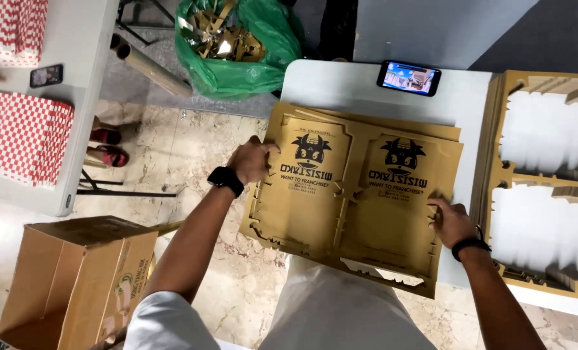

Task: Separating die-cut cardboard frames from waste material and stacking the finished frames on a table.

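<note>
A stack of brown die-cut cardboard sheets [340,214], each printed with two black mascot designs, lies on the white table [340,84] and overhangs its near edge. My left hand [251,162] grips the stack's left edge near the top corner; a black watch sits on that wrist. My right hand [451,221] holds the right edge lower down, with a dark band on its wrist. The sheets are tilted slightly clockwise.
A pile of punched-out cardboard frames [496,194] lies at the right. A lit phone [408,78] rests at the table's far side. A green bag of cardboard scraps [237,71] stands behind. An open carton [75,279] is on the floor at left, near red-checkered paper stacks [20,139].
</note>
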